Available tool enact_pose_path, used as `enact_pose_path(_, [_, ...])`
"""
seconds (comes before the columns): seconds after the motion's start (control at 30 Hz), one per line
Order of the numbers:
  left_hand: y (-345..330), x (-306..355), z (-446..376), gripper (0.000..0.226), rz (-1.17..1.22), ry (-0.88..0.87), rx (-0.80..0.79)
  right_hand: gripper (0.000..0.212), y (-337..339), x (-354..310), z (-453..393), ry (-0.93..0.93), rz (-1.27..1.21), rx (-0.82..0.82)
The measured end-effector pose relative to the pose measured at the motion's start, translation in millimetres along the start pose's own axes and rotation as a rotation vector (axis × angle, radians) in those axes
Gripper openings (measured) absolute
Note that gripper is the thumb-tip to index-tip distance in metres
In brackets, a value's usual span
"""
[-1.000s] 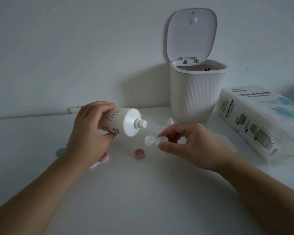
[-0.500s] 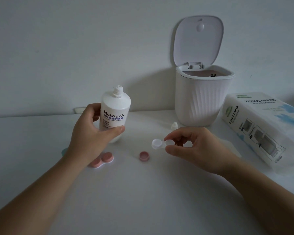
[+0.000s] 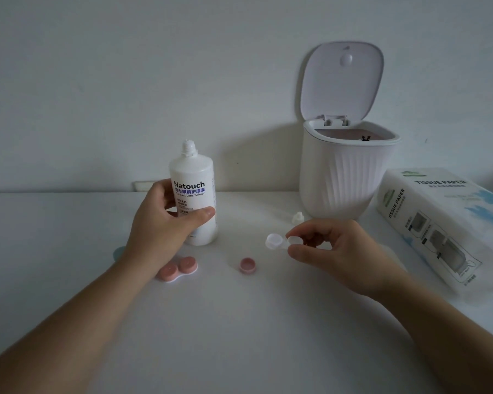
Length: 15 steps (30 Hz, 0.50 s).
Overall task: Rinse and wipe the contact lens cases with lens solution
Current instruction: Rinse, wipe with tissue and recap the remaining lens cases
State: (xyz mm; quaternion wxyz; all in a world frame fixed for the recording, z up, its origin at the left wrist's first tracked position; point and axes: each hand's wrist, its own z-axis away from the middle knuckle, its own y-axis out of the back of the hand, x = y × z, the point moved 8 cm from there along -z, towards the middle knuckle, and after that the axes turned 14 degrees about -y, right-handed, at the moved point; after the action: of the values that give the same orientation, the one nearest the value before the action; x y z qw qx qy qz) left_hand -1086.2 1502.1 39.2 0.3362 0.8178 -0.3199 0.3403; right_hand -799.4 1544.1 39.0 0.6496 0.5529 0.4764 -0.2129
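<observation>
A: Where is the clear lens case?

B: The right hand holds it up a little above the white table. The thumb and first finger pinch 1 cup. The other cup sticks out to the left with no lid on.

A: And the left hand?

B: Its fingers and thumb wrap around the solution bottle. The bottle stands straight up with its cap off.

A: What lies near?

B: A pink lens case with 2 lids on is just by the left wrist. 1 pink lid lies between the hands. A small white cap sits by the bin, and the bin's lid is up. A tissue pack is on the right
</observation>
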Motion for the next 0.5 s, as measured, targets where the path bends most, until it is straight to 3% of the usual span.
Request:
enact_pose_path(0.17, [6.4,11.0,1.3,0.088,-0.029,-0.083,0.085,0.014,1.2,0.2,0.6,-0.002,-0.003,0.006])
enact_pose_path(0.27, [19.5,39.8,10.6,0.076,-0.147,-0.309,0.235,0.012,1.4,-1.1,0.3,0.007,-0.005,0.002])
enact_pose_path(0.33, [17.7,60.1,20.3,0.063,-0.164,-0.451,0.248,0.012,0.8,-2.5,0.6,0.014,-0.004,-0.004])
enact_pose_path(0.4, [2.9,72.4,27.4,0.049,-0.1,-0.525,0.131,0.013,-0.1,-3.6,1.3,0.022,-0.004,-0.012])
enact_pose_path(0.5, [-33.8,73.7,35.5,0.042,0.001,-0.498,-0.199,0.015,-0.9,-5.2,2.6,0.033,-0.002,-0.02])
